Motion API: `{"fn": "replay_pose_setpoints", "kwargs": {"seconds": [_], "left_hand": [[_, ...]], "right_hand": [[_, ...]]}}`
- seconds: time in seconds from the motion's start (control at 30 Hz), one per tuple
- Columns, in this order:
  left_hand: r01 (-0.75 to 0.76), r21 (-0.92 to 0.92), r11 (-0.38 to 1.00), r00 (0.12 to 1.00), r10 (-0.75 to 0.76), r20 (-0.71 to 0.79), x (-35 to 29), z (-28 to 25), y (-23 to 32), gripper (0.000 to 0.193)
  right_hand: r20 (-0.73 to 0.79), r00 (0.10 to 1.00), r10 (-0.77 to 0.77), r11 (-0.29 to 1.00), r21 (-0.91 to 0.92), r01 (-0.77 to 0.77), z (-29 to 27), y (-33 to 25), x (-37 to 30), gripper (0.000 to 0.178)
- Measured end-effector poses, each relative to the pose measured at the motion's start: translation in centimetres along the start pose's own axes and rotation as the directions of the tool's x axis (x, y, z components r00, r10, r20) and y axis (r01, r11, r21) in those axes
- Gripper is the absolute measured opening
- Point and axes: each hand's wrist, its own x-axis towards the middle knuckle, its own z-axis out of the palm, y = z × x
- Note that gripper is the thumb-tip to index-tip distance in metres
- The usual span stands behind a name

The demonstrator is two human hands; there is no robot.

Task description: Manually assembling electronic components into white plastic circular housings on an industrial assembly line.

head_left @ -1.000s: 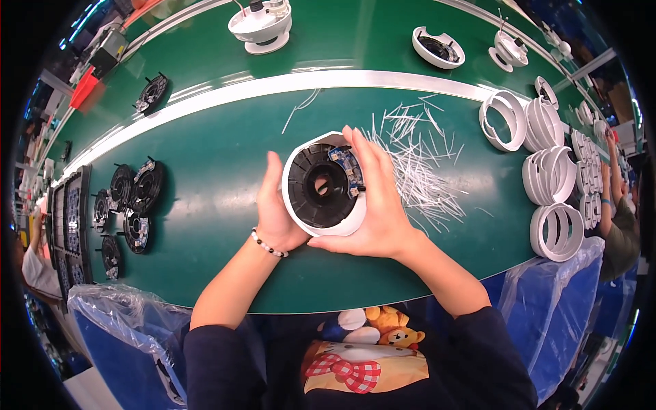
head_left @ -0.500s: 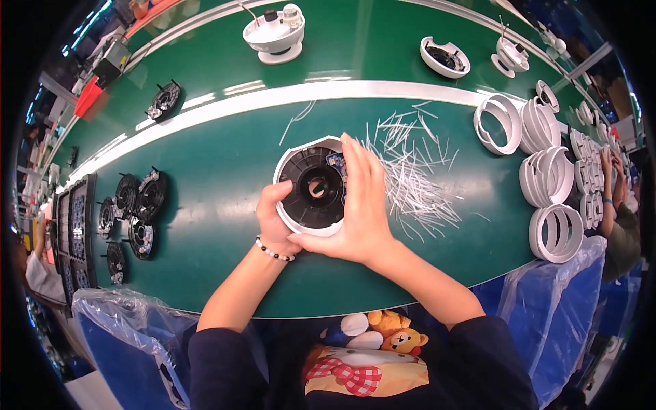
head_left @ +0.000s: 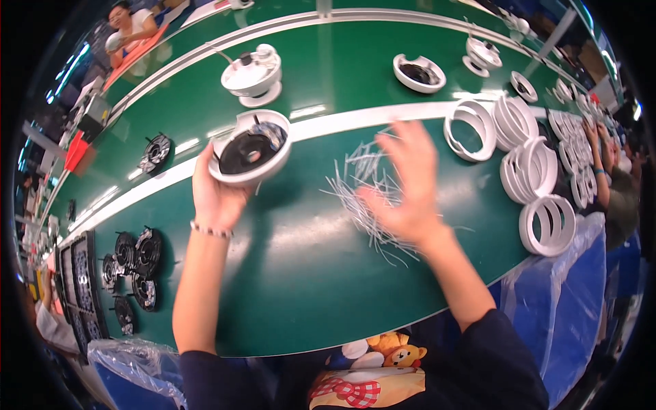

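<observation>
My left hand (head_left: 220,197) grips the lower left side of a white round housing (head_left: 273,164), which is tilted over the far part of the green bench. Inside it sits a black disc (head_left: 239,158) with a round hole in the middle and a small circuit board along its right side. My right hand (head_left: 408,191) is off the housing, fingers apart and slightly blurred, holding nothing that I can see. It hovers over a loose pile of thin white strips (head_left: 362,215) and hides part of them.
Several black discs (head_left: 145,251) lie at the left beside a dark tray (head_left: 82,287). White rings (head_left: 547,225) stand in stacks at the right. Beyond a pale rail (head_left: 348,121), white bowl-shaped units (head_left: 251,76) stand on a green surface. Another person (head_left: 133,31) sits at the far left.
My right hand has let go of the housing and moved right over the strips. My left hand has carried the housing left and away from me, tilting it. The view has shifted.
</observation>
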Motion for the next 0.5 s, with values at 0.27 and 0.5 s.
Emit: {"fn": "replay_pose_setpoints", "kwargs": {"seconds": [0.27, 0.5], "left_hand": [[-0.230, 0.014, 0.973, 0.967, 0.230, -0.110, 13.6, -7.5, 3.9, 0.034], [-0.007, 0.960, 0.279, 0.550, 0.803, -0.229, 12.6, -6.1, 5.3, 0.063]], "right_hand": [[0.199, 0.923, 0.329, 0.835, -0.518, -0.186, -5.7, 16.0, -4.2, 0.020], [0.173, 0.873, 0.456, 0.866, -0.311, -0.391, -6.1, 15.9, -3.1, 0.043]]}}
